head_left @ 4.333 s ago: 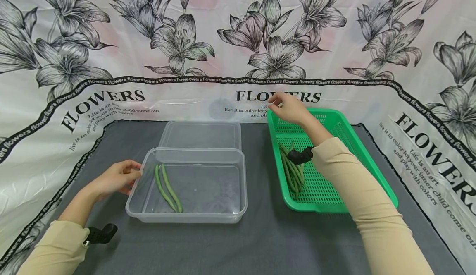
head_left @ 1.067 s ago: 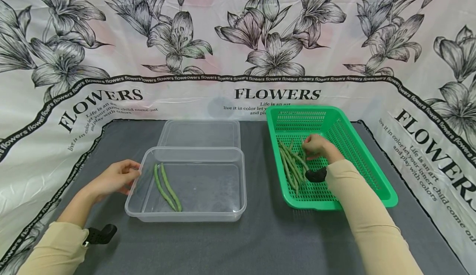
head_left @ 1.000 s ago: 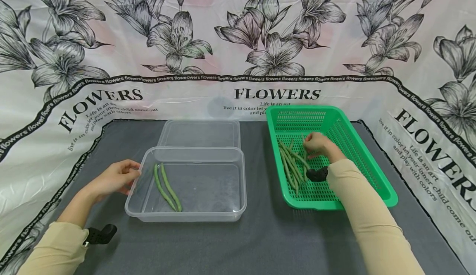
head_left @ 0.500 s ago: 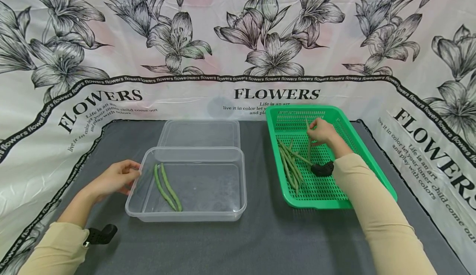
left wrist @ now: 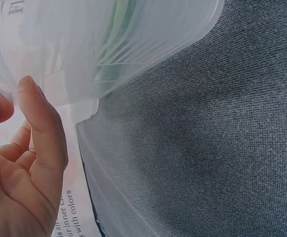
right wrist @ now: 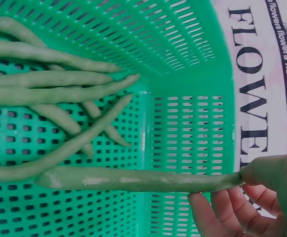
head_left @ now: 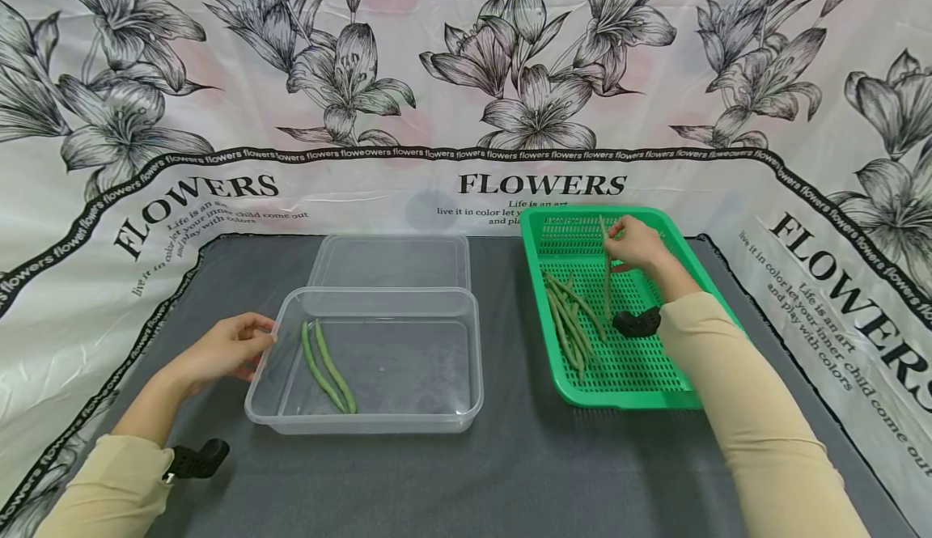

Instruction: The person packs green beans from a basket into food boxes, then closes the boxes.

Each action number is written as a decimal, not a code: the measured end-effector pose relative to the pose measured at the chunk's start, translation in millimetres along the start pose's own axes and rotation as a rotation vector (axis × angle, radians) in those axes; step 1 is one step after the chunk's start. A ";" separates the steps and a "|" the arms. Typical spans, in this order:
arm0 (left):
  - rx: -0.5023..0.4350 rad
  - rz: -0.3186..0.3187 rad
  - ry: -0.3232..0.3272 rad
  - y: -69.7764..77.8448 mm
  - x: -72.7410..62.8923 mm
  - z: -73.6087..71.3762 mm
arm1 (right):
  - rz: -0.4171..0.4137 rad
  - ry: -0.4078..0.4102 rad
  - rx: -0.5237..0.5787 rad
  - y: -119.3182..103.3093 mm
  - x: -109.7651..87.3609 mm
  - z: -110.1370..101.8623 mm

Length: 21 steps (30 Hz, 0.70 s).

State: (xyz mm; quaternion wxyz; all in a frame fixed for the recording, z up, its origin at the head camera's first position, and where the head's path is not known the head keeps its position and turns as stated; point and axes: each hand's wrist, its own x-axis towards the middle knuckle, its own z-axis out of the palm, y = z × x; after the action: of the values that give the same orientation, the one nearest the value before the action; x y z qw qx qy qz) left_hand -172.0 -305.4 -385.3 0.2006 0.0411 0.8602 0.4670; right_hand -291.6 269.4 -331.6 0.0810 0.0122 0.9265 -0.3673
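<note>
My right hand [head_left: 635,245] pinches a green bean [right wrist: 133,178] near one end, between thumb and fingers. The bean hangs upright over the green basket [head_left: 735,360], where several other green beans [head_left: 571,328] lie in a loose pile along the left side. At the left, my left hand [head_left: 226,349] holds the rim of a clear plastic container [head_left: 364,421] with thumb and forefinger, as the left wrist view shows the fingertips [left wrist: 29,91] at its edge. Two green beans [head_left: 335,368] lie side by side in the container's left part.
A clear lid [head_left: 393,259] lies flat behind the container. Grey cloth [head_left: 502,473] covers the table. A white floral sheet [head_left: 408,198] rises behind and along both sides.
My right hand has come down into the basket, taken a green bean from the pile and lifted it up and back. The left hand and container have stayed in place.
</note>
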 end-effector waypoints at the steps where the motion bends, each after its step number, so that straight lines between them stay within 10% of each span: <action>1: 0.003 0.002 0.001 -0.2 0.0 -0.3 | 0.001 0.002 0.002 -1.7 -0.2 -1.0; 21: 0.008 0.003 -0.002 0.2 -0.6 0.9 | -0.099 0.035 -0.052 -67.0 -1.6 -14.2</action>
State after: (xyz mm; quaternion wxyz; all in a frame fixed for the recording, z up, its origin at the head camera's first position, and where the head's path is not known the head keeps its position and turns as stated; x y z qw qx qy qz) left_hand -171.1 -304.7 -385.4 0.2007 0.0438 0.8617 0.4640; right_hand -297.5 230.3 -275.7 0.0471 -0.0293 0.9364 -0.3465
